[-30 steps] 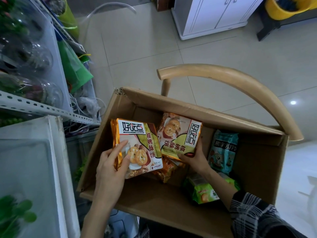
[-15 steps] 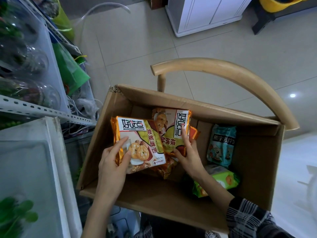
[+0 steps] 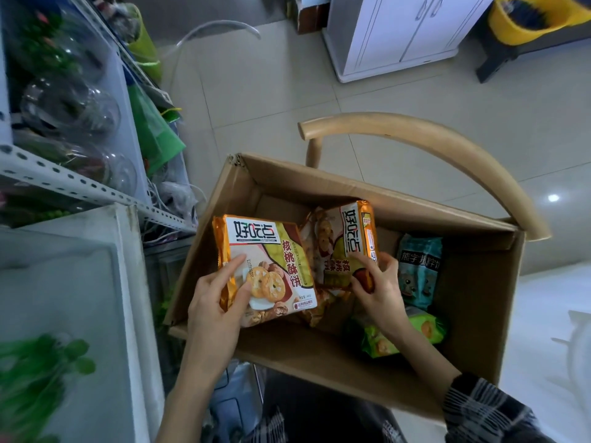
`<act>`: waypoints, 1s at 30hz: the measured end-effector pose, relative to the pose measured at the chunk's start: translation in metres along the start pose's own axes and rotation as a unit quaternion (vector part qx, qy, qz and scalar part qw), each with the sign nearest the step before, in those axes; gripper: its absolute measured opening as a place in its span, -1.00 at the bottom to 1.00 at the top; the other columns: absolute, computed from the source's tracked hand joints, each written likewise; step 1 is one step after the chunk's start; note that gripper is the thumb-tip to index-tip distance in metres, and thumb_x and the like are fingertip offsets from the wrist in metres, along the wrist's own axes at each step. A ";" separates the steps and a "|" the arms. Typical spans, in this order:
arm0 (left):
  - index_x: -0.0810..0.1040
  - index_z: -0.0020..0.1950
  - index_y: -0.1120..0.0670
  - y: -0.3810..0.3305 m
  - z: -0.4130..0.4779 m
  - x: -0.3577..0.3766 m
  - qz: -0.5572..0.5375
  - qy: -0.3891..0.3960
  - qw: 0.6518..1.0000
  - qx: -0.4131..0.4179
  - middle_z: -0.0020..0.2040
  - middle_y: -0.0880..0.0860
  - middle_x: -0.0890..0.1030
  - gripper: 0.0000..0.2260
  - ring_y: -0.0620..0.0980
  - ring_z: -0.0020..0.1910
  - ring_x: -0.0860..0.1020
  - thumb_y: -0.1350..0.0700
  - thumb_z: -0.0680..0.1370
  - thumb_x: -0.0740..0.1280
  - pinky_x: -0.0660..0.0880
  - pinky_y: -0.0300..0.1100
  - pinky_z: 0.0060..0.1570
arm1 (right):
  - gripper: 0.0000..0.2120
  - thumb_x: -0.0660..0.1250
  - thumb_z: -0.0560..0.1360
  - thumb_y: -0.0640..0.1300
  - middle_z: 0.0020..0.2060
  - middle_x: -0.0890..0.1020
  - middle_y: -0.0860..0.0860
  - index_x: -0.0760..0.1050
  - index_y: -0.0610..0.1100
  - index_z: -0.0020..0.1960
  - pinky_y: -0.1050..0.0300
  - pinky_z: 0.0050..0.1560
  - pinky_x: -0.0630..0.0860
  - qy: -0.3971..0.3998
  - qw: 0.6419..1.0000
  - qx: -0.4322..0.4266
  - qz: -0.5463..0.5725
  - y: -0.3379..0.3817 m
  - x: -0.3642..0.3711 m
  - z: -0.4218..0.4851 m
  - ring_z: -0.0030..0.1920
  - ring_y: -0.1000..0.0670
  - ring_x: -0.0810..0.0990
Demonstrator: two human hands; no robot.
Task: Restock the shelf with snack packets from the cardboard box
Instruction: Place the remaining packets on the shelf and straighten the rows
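Observation:
An open cardboard box (image 3: 319, 353) sits on a wooden chair below me. My left hand (image 3: 214, 302) grips a gold walnut-biscuit packet (image 3: 271, 251) by its left edge, held upright over the box's left side. My right hand (image 3: 380, 282) pinches a second packet of the same kind (image 3: 342, 238), turned sideways inside the box. A teal snack packet (image 3: 419, 266) leans against the box's right wall. A green packet (image 3: 425, 327) lies on the box floor under my right forearm. A metal shelf (image 3: 64, 183) stands at the left.
The chair's curved wooden back (image 3: 447, 145) arches behind the box. A white chest-like surface (image 3: 64, 298) lies at the lower left beneath the shelf rail. Green bags (image 3: 153, 129) hang by the shelf. A white cabinet (image 3: 393, 33) and a yellow bucket (image 3: 524, 17) stand on the tiled floor.
My right hand has turned its packet on end and lowered it further into the box. My left hand keeps its packet in about the same place. The camera has shifted slightly.

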State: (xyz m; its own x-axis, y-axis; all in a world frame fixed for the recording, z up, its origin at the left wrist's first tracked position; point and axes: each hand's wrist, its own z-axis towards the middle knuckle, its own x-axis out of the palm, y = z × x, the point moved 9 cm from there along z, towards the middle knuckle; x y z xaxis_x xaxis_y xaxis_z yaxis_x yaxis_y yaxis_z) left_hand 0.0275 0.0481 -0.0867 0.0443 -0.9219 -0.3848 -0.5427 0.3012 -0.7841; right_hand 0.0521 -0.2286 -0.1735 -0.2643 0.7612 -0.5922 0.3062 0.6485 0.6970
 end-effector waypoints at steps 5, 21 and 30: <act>0.43 0.14 -0.42 -0.018 -0.031 -0.014 -0.036 -0.006 0.999 0.012 0.16 -0.08 0.39 -0.65 -0.13 0.09 0.50 0.06 0.55 0.30 0.51 -0.44 -0.32 | -0.58 0.32 0.54 -0.18 0.37 0.15 -0.05 0.37 0.14 0.33 -0.05 0.27 0.45 -0.023 1.000 0.007 -0.011 0.014 -0.027 -0.021 0.40 -0.15 0.23; 0.49 0.08 -0.42 -0.087 -0.156 -0.116 -0.103 -0.167 0.976 0.091 0.07 -0.10 0.46 -0.61 -0.29 -0.01 0.55 0.13 0.53 0.34 0.54 -0.42 -0.21 | -0.79 0.34 0.51 -0.24 0.09 0.51 -0.01 0.53 0.04 0.04 0.09 0.03 0.57 0.016 0.986 -0.165 0.004 0.159 -0.128 -0.063 0.12 -0.01 0.51; 0.51 0.15 -0.40 -0.117 -0.252 -0.156 -0.149 -0.291 0.940 0.100 0.20 -0.12 0.49 -0.67 0.01 0.13 0.57 -0.04 0.46 0.35 0.62 0.03 -0.08 | -0.73 0.30 0.53 -0.24 0.20 0.35 -0.01 0.54 0.15 -0.01 0.39 -0.06 0.48 0.090 0.937 -0.331 -0.064 0.275 -0.144 -0.068 0.15 0.02 0.43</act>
State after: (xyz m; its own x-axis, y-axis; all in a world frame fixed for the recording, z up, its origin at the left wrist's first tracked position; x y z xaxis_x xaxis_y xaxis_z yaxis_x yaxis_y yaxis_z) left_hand -0.1271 0.0954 0.1873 0.6527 -0.7004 -0.2888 -0.2678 0.1433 -0.9528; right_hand 0.1120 -0.1598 0.1312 -0.4288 0.6255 -0.6519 -0.3578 0.5450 0.7583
